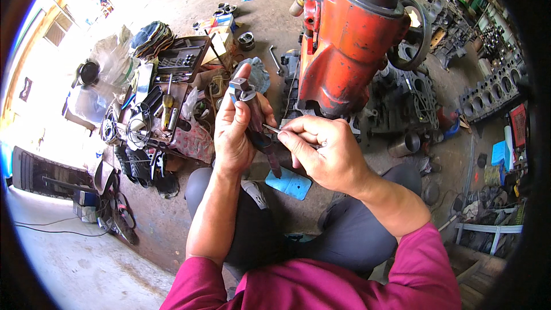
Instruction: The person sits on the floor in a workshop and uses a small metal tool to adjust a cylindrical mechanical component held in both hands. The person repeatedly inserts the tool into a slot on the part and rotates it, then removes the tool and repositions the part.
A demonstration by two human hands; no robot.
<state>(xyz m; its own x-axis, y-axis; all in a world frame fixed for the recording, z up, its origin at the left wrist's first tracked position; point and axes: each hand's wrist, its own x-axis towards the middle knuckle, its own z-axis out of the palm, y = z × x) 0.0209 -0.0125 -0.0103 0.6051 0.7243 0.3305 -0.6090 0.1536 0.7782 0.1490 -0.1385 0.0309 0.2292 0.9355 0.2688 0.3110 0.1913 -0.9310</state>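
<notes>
hands first: the left hand (232,132) is wrapped tight round a long dark metal part (259,132) with a squarish grey head sticking up past the fingertips, held upright out in front of the knees. the right hand (321,152) is pinched shut on a thin shiny pin (271,129), its tip meeting the side of that part right beside the left thumb.

what could go wrong imo: the pin looks slim and smooth, so if the push goes off line it could skid off the greasy-looking metal and jab the left thumb. nothing braces the part but the grip, so a hard poke could twist it loose, and anything dropped would fall toward the blue plate (288,183) on the dusty concrete floor (166,218) under the hands.

textures: the part is dull and oily, the pin bright. past the hands sits a big orange cast machine (344,40), chipped paint, rounded body. left of the left hand there's a clutter of tools (166,103).
</notes>
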